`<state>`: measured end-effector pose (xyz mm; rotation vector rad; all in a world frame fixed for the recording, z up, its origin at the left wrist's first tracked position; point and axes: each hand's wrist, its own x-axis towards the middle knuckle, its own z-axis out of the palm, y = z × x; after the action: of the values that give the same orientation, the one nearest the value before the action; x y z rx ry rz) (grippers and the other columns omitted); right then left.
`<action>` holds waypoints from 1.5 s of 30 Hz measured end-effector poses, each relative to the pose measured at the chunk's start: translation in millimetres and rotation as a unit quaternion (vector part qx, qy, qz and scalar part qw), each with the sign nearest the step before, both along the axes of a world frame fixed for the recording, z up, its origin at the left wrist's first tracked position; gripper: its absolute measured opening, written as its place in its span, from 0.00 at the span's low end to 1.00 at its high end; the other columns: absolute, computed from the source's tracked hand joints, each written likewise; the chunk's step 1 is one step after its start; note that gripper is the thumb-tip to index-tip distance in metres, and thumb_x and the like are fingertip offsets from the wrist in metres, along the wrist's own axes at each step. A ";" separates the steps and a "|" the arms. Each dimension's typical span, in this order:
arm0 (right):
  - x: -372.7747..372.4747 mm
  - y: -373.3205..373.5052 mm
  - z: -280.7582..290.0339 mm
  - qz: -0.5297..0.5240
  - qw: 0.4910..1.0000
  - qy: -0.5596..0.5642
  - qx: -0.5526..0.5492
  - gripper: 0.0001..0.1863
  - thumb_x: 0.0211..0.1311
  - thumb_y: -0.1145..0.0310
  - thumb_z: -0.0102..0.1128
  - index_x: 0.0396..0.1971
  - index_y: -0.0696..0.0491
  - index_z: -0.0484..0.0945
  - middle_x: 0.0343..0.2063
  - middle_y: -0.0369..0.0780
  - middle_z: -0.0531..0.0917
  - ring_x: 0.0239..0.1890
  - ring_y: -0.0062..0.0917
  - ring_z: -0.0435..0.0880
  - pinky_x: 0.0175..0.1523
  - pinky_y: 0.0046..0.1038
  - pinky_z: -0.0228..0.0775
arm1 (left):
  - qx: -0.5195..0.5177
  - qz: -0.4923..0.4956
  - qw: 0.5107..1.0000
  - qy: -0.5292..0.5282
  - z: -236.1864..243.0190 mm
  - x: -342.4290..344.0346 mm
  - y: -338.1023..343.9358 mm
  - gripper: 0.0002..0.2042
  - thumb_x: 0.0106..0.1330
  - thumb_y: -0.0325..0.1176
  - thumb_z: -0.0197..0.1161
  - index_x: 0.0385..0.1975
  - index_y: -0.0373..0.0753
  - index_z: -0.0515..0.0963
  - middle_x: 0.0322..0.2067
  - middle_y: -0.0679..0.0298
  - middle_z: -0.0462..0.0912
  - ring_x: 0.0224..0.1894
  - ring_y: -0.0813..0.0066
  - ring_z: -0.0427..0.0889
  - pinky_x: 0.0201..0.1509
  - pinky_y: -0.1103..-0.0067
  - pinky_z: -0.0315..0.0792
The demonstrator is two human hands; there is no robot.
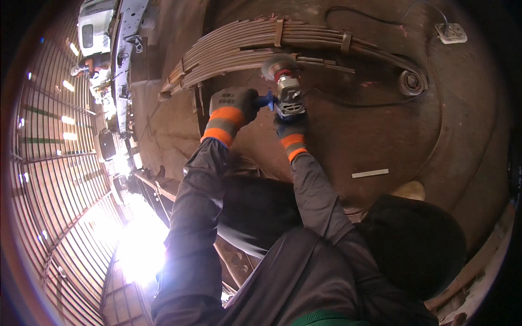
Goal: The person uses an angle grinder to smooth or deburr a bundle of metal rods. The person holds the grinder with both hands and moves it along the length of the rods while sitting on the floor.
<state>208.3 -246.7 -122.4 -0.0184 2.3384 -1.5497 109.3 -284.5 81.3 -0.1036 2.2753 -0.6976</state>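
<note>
Left hand: the left hand, in a gray glove with 2 orange bands, is curled closed around the blue side handle.
Right hand: the right hand, in a dark glove with 2 orange bands, wraps the back of the grinder; its fingers are mostly hidden, so I cannot tell how tight they are.
Grinder: the silver grinder is between the 2 hands, its head pointing away from the person.
Wheel: the round wheel looks blurry and sits at the near edge of the spring; I cannot tell if they touch.
Spring: the long, bent leaf spring lies past the hands, with 2 metal bands across its top and a round loop at its right end.
Floor: the brown floor has a pale strip right of the arms.
Far right: a pale socket box with a cord.
Far left: a barred wall and a white truck cab.
</note>
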 end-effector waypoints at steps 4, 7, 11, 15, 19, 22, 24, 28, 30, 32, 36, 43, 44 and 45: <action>1.5 2.0 -24.8 -0.083 0.996 0.032 0.005 0.22 0.66 0.55 0.61 0.55 0.50 0.75 0.51 0.42 0.82 0.53 0.38 0.82 0.59 0.37 0.75 | -0.001 -0.010 1.000 -0.020 -6.7 -15.8 18.3 0.11 0.64 0.48 0.62 0.40 0.54 0.86 0.40 0.61 0.88 0.46 0.55 0.86 0.48 0.60 0.78; -14.3 19.8 7.8 -0.013 0.982 0.155 0.108 0.23 0.63 0.54 0.64 0.55 0.49 0.75 0.53 0.44 0.82 0.54 0.38 0.82 0.59 0.36 0.75 | -0.005 0.016 1.000 -0.007 4.8 -11.0 18.7 0.12 0.65 0.49 0.62 0.41 0.54 0.86 0.41 0.60 0.88 0.46 0.55 0.86 0.49 0.60 0.78; -35.6 32.2 30.9 -0.037 0.982 -0.170 -0.077 0.34 0.50 0.52 0.72 0.57 0.49 0.74 0.49 0.44 0.84 0.54 0.39 0.83 0.61 0.37 0.74 | -0.003 0.044 0.999 0.010 14.2 -13.2 9.1 0.13 0.65 0.49 0.61 0.42 0.54 0.86 0.41 0.59 0.88 0.46 0.54 0.86 0.49 0.60 0.78; -16.7 15.4 19.9 -0.124 0.974 -0.126 -0.139 0.29 0.54 0.54 0.70 0.55 0.50 0.75 0.52 0.43 0.83 0.54 0.38 0.82 0.59 0.37 0.75 | 0.037 0.023 0.999 0.009 15.0 -9.4 1.3 0.12 0.63 0.47 0.62 0.42 0.54 0.86 0.41 0.59 0.88 0.46 0.53 0.85 0.50 0.60 0.78; -6.1 6.4 -16.4 -0.080 0.988 0.093 0.095 0.23 0.63 0.56 0.64 0.54 0.51 0.75 0.52 0.41 0.83 0.54 0.35 0.82 0.59 0.35 0.75 | 0.032 0.004 0.999 0.011 -0.4 -10.4 13.4 0.12 0.62 0.47 0.63 0.41 0.54 0.86 0.42 0.59 0.87 0.46 0.53 0.85 0.49 0.60 0.78; -13.8 7.5 -8.9 -0.101 0.994 0.004 -0.041 0.24 0.64 0.55 0.60 0.56 0.50 0.75 0.53 0.42 0.82 0.55 0.36 0.81 0.60 0.37 0.74 | 0.009 -0.024 1.000 0.017 1.0 -18.1 14.9 0.12 0.62 0.47 0.63 0.42 0.55 0.86 0.42 0.60 0.88 0.46 0.54 0.85 0.49 0.61 0.78; -24.6 6.5 3.3 -0.070 0.997 0.044 0.004 0.23 0.62 0.54 0.60 0.55 0.48 0.77 0.52 0.42 0.83 0.54 0.38 0.82 0.59 0.38 0.75 | 0.015 0.044 0.999 0.016 11.8 -17.0 4.7 0.12 0.63 0.47 0.63 0.42 0.55 0.86 0.41 0.61 0.88 0.46 0.55 0.86 0.49 0.60 0.78; -15.8 7.7 48.8 0.025 0.987 -0.152 -0.035 0.24 0.60 0.54 0.66 0.56 0.45 0.77 0.52 0.41 0.84 0.52 0.38 0.84 0.56 0.36 0.77 | -0.012 0.089 0.996 0.011 24.4 13.8 -28.8 0.12 0.64 0.48 0.61 0.41 0.54 0.87 0.40 0.61 0.88 0.46 0.56 0.86 0.49 0.60 0.77; 5.4 -10.2 20.3 -0.097 0.985 -0.082 -0.117 0.24 0.60 0.52 0.67 0.54 0.44 0.77 0.50 0.41 0.85 0.52 0.37 0.85 0.56 0.36 0.77 | 0.004 0.057 0.998 0.013 21.4 10.4 -24.0 0.13 0.64 0.49 0.62 0.42 0.55 0.87 0.41 0.61 0.88 0.46 0.55 0.86 0.49 0.61 0.77; 1.7 -22.7 -8.0 -0.130 0.988 -0.014 -0.080 0.24 0.59 0.52 0.67 0.53 0.46 0.78 0.50 0.41 0.85 0.52 0.37 0.85 0.56 0.35 0.77 | 0.021 0.034 0.999 0.024 7.6 0.5 -13.9 0.14 0.63 0.50 0.62 0.43 0.56 0.87 0.41 0.61 0.88 0.47 0.55 0.86 0.50 0.62 0.77; -6.9 -23.3 -17.8 -0.192 0.932 -0.087 -0.294 0.23 0.64 0.60 0.60 0.57 0.52 0.73 0.55 0.42 0.81 0.56 0.36 0.81 0.61 0.36 0.74 | 0.009 0.017 1.000 0.021 12.1 -14.2 7.8 0.13 0.64 0.49 0.62 0.43 0.57 0.87 0.41 0.62 0.88 0.47 0.55 0.86 0.50 0.63 0.78; -33.5 8.6 24.5 -0.112 0.954 -0.153 -0.232 0.24 0.61 0.59 0.64 0.55 0.52 0.75 0.54 0.43 0.83 0.56 0.36 0.82 0.59 0.34 0.76 | 0.005 0.035 0.999 0.027 11.8 -16.5 -10.0 0.12 0.63 0.46 0.63 0.44 0.58 0.86 0.41 0.63 0.88 0.47 0.56 0.86 0.51 0.63 0.78; -26.6 -3.1 6.5 -0.192 0.896 -0.141 -0.376 0.25 0.60 0.58 0.66 0.55 0.52 0.75 0.53 0.42 0.83 0.55 0.36 0.83 0.59 0.34 0.76 | 0.012 0.010 1.000 0.026 13.4 -19.5 0.5 0.12 0.63 0.46 0.63 0.44 0.57 0.86 0.41 0.63 0.88 0.47 0.56 0.86 0.51 0.63 0.78; -24.9 -7.8 1.1 -0.211 0.892 -0.112 -0.382 0.25 0.61 0.58 0.66 0.55 0.52 0.75 0.53 0.42 0.83 0.55 0.36 0.83 0.60 0.33 0.75 | 0.014 -0.006 1.000 0.027 16.6 -18.9 4.2 0.12 0.63 0.46 0.63 0.44 0.57 0.86 0.41 0.62 0.88 0.47 0.56 0.86 0.51 0.63 0.78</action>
<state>183.4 -254.6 -121.4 0.4809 1.4811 -2.4394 90.4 -280.3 97.8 -0.0956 2.3383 -0.6766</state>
